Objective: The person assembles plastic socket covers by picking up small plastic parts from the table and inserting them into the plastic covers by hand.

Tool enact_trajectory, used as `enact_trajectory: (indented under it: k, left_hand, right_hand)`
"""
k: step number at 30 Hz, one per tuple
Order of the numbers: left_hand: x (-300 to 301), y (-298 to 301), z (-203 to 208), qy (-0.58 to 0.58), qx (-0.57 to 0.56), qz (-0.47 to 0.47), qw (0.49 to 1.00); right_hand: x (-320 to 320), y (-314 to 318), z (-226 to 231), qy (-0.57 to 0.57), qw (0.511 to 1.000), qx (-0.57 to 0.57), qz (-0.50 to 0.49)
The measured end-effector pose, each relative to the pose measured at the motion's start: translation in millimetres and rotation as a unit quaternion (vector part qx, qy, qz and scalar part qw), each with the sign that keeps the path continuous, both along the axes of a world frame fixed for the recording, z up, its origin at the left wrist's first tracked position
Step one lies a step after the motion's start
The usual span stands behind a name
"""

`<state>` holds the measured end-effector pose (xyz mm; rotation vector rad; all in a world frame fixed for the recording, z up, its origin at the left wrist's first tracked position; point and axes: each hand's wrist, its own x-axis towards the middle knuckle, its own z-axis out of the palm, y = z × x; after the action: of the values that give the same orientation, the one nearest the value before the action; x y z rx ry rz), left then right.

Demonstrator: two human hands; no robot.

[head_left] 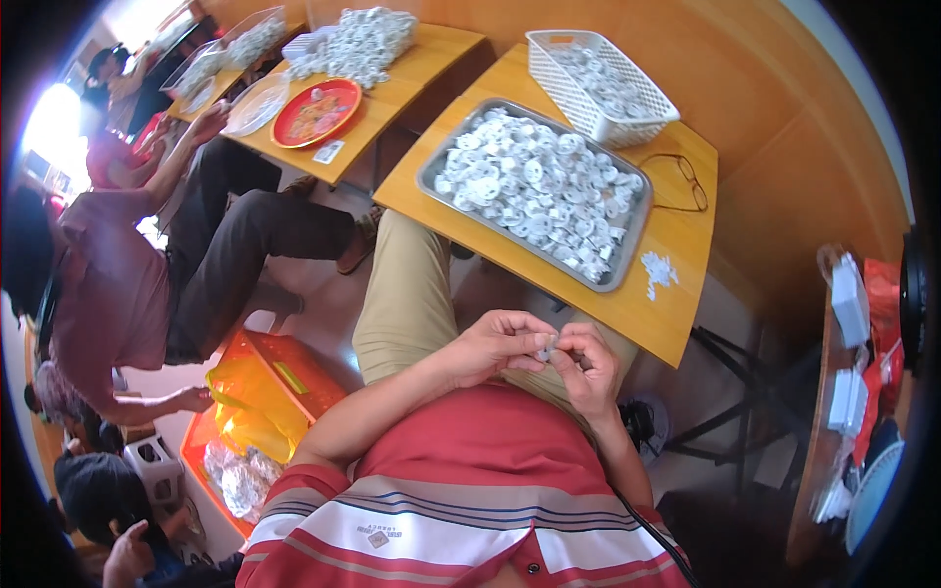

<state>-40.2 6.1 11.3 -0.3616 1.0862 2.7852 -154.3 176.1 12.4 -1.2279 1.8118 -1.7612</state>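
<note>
I have my left grip (502,345) and right grip (588,370) together in the middle of the frame, just below center, over my lap. The thumb and fingertips of both are pinched inward, fingers curled, and they meet around a small pale piece (546,351). It is mostly covered by my fingertips, so I cannot make out its exact shape, nor which grip bears more of it.

Above my hands, right of center, stands the desk (676,318) with a yellow-brown top. On it a metal tray (512,237) is heaped with small white pieces (534,176), many of them round. Behind the tray, at the top of the frame, a white lattice basket (573,103) holds more of the same sort. To the right of the tray lie eyeglasses (700,199), and near the tray's lower right corner a little pile of flat white bits (659,271) sits directly on the wood.

At the upper left, another desk (436,54) carries a big heap of white pieces (371,44) and a red plate (281,135) with orange inside. A co-worker (108,269) in dark trousers sits at the left of the frame, one hand held up near that plate. At the lower left, beside me, is an orange crate (306,370) with a yellow bag (245,397) and a clear plastic bag (240,480) in it. Past the right side of my desk, white boxes (849,302) rest on a wooden shelf (818,421).
</note>
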Motion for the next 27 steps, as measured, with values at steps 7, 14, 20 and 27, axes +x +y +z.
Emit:
enact_trajectory:
  k: [7, 14, 20, 27]
  left_hand:
    - [-14.5, 5.0, 5.9, 0.000, -0.014, -0.006, 1.000]
    - [-19.6, 8.1, 0.6, -0.013, -0.022, -0.006, 1.000]
    - [-31.6, 7.3, 1.7, -0.029, -0.016, -0.011, 0.999]
    - [-51.8, 5.4, 14.0, -0.024, -0.015, -0.026, 0.999]
  right_hand:
    - [-9.2, 8.3, -4.1, -0.008, 0.999, -0.026, -0.019]
    - [-14.5, 14.4, -7.5, 0.005, 1.000, -0.009, -0.023]
    - [-24.2, 13.7, -10.9, -0.002, 0.999, -0.032, -0.032]
    - [-40.8, 16.5, -5.7, -0.046, 0.997, -0.054, -0.032]
